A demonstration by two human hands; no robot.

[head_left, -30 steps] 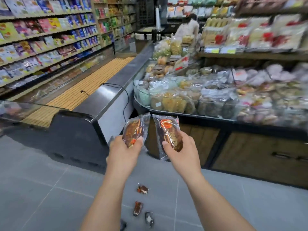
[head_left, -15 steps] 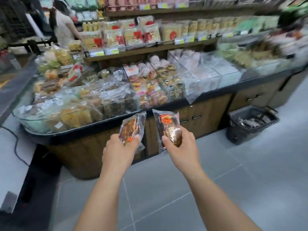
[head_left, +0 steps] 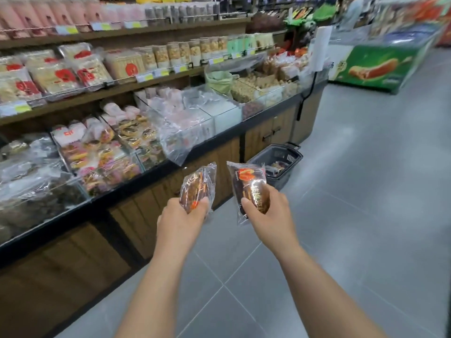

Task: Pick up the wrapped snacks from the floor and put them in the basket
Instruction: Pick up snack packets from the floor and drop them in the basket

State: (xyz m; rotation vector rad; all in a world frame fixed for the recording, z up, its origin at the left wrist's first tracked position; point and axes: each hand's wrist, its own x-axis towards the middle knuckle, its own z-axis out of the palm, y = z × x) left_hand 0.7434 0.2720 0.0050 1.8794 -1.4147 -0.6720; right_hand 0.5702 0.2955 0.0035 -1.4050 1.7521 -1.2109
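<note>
My left hand grips a clear-wrapped brown snack by its lower end, held upright at chest height. My right hand grips a second wrapped snack with a red mark on its dark wrapper, thumb across the front. A dark grey shopping basket stands on the floor just beyond and to the right of the right-hand snack, against the counter's wooden base. Some wrapped items lie inside it.
A long snack counter with clear bins runs along the left, with wooden shelves of packaged goods above it. Grey tiled floor stretches ahead and right. A green freezer chest stands far right.
The view has swung right along the counter. The snacks lying on the floor have left view and the basket has come nearer to centre. Both hands keep their snacks.
</note>
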